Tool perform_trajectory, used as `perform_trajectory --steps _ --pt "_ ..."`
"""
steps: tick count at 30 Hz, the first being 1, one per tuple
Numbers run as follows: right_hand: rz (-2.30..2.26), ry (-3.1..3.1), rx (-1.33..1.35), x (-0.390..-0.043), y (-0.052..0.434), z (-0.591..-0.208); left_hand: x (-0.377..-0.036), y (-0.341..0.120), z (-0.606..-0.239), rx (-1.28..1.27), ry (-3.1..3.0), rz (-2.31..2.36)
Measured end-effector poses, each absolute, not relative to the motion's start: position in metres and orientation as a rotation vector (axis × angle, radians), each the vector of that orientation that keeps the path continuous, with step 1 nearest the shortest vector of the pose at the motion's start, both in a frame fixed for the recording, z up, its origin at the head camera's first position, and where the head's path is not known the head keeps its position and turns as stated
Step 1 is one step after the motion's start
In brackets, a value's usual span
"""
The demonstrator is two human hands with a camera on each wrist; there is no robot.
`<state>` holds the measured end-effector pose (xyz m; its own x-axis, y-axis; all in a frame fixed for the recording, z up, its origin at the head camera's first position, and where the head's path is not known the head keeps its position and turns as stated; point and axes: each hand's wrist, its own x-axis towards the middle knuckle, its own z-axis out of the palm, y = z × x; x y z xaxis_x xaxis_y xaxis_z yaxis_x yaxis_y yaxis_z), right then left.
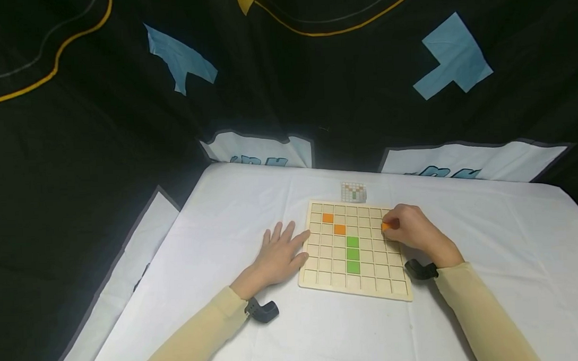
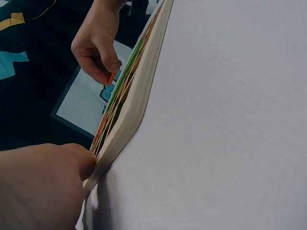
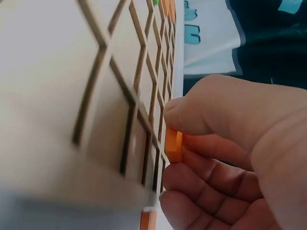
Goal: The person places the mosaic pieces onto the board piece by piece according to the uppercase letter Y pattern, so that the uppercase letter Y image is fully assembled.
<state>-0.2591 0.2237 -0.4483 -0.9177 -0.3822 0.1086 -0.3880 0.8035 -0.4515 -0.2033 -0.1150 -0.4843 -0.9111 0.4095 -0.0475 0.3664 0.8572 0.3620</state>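
Open white table (image 1: 487, 248) lies right of the right hand's fingers (image 1: 391, 219) and left of the left hand (image 1: 279, 252); between them the wooden grid board (image 1: 321, 277), orange tiles (image 1: 327, 218) and green tiles (image 1: 352, 254) fill the space.

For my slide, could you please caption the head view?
Right hand pinches an orange tile over the grid board; left hand steadies it.

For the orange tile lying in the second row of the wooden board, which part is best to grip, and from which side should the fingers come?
The orange tile lies flat in its square of the board, sunk between raised ridges, so its sides look hard to reach. Probably come straight down from above with fingertips at two opposite edges, then tilt it up. The right hand pinches another orange tile by its thin edges.
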Motion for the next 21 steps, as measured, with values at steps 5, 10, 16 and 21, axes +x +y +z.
perform_trajectory --steps 5,10,16,21 --pt "0.761 -2.96 0.696 -0.262 0.212 -0.448 -0.202 -0.115 -0.484 0.609 2.911 0.525" --pt "0.773 -2.98 0.737 -0.265 0.199 -0.448 -0.202 -0.114 -0.485 0.609 2.903 0.52" --pt "0.727 -2.981 0.784 -0.267 0.19 -0.451 -0.203 -0.113 -0.484 0.609 2.904 0.518" --pt "0.706 -2.978 0.821 -0.267 0.188 -0.454 -0.203 -0.113 -0.484 0.595 2.902 0.519"
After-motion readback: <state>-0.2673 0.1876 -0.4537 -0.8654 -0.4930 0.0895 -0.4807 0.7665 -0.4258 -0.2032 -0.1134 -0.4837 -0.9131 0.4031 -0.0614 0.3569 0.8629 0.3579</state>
